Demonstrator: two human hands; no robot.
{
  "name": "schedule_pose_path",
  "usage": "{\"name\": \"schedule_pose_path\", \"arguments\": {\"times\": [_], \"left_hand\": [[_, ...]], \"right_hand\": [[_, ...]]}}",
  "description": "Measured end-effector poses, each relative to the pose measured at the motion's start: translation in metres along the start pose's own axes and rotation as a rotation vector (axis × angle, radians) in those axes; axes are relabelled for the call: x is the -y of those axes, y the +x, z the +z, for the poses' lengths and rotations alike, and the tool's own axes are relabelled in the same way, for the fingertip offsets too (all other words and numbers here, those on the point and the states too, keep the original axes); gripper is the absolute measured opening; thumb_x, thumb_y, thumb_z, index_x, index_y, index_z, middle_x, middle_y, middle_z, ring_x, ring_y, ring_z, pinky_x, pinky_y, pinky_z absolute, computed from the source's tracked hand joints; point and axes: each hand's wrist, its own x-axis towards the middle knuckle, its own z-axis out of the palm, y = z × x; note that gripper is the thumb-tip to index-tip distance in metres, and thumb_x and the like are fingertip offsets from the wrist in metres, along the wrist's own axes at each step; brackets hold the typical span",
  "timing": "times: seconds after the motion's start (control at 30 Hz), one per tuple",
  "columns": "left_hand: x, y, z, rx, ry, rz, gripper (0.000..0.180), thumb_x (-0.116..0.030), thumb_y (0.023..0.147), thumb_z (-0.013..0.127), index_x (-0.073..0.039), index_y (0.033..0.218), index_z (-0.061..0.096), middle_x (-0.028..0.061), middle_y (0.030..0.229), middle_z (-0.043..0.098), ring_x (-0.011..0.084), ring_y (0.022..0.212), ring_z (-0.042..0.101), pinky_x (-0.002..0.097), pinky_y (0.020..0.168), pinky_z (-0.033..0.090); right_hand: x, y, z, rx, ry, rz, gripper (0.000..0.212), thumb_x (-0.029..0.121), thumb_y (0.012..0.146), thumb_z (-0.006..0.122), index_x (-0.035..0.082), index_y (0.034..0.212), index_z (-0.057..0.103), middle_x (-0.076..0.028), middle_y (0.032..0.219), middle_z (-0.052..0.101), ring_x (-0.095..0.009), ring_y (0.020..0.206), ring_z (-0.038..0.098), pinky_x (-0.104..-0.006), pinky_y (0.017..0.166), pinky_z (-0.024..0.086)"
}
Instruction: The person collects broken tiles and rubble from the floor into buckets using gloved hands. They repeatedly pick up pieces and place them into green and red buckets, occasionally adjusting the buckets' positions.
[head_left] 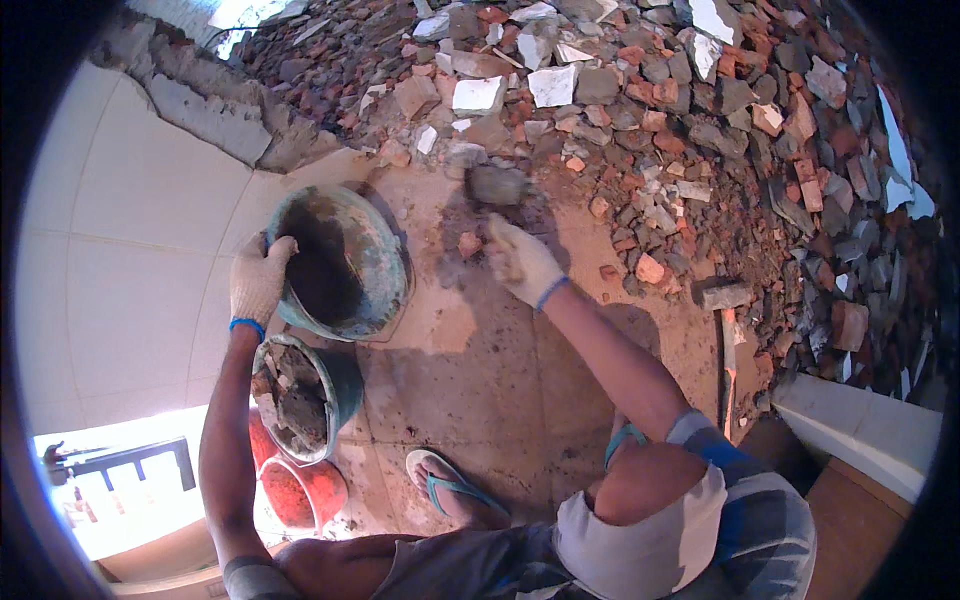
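My left hand [262,280], in a white knit glove with a blue cuff, grips the left rim of a worn green bucket [385,262]. The bucket tilts, and its inside is dark with shadow. My right hand [522,262], gloved alike, is over the floor to the right of the bucket. Just beyond its fingertips is a dark grey chunk of rubble [497,186], blurred, with a shadow around it. Motion smears the right fingers, and whether they touch the chunk is unclear. A small reddish brick piece [469,244] lies beside that hand.
A second bucket [345,385] full of rubble stands nearer, with orange buckets [305,490] behind it. Broken brick and tile heap [640,130] across the far and right sides. A hammer [728,340] lies at right. Tiled wall [140,240] rises at left; my sandalled foot [455,485] is on the floor.
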Motion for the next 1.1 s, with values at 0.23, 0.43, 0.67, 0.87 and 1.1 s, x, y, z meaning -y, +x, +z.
{"name": "schedule_pose_path", "arguments": {"times": [0.23,0.43,0.67,0.87,1.1], "left_hand": [[0.007,0.003,0.015,0.112,-0.018,-0.043,0.055,-0.045,0.094,0.071,0.003,0.119,0.080,0.0279,0.101,0.081,0.0405,0.101,0.080,0.0482,0.094,0.058],[0.032,0.033,0.020,0.128,0.041,-0.082,0.058,-0.046,0.090,0.071,0.004,0.116,0.080,0.0306,0.104,0.080,0.0446,0.102,0.078,0.0497,0.094,0.057],[0.042,0.032,0.030,0.093,-0.036,-0.096,0.059,-0.049,0.091,0.070,0.006,0.112,0.079,0.0339,0.104,0.079,0.0468,0.104,0.077,0.0507,0.095,0.057],[0.047,0.038,0.031,0.103,-0.051,-0.105,0.060,-0.051,0.092,0.071,0.005,0.114,0.079,0.0336,0.105,0.079,0.0455,0.106,0.077,0.0493,0.097,0.056],[0.048,0.036,0.034,0.108,-0.161,-0.140,0.061,-0.051,0.093,0.071,0.006,0.116,0.078,0.0233,0.101,0.080,0.0321,0.099,0.074,0.0447,0.092,0.056]], "right_hand": [[0.024,-0.119,-0.054,-0.130,0.087,-0.224,0.038,0.052,0.113,0.069,0.019,0.131,0.065,0.001,0.095,0.062,-0.010,0.062,0.056,-0.0284,0.049,0.043],[-0.019,-0.147,-0.021,-0.232,-0.419,0.188,0.038,0.051,0.113,0.068,0.017,0.130,0.065,0.001,0.093,0.063,-0.009,0.063,0.053,-0.0275,0.053,0.043],[-0.030,-0.034,0.016,-0.150,-0.725,0.194,0.065,0.072,0.110,0.059,0.011,0.090,0.069,0.003,0.082,0.061,-0.011,0.063,0.050,-0.0307,0.056,0.041],[0.042,-0.028,-0.010,-0.178,-0.257,-0.151,0.044,0.060,0.114,0.061,0.019,0.126,0.068,0.005,0.093,0.063,-0.010,0.072,0.052,-0.0264,0.064,0.040],[-0.044,-0.102,-0.015,-0.383,-0.225,-0.097,0.044,0.056,0.111,0.071,0.020,0.136,0.064,0.001,0.095,0.062,-0.011,0.069,0.056,-0.0271,0.057,0.045]]}}
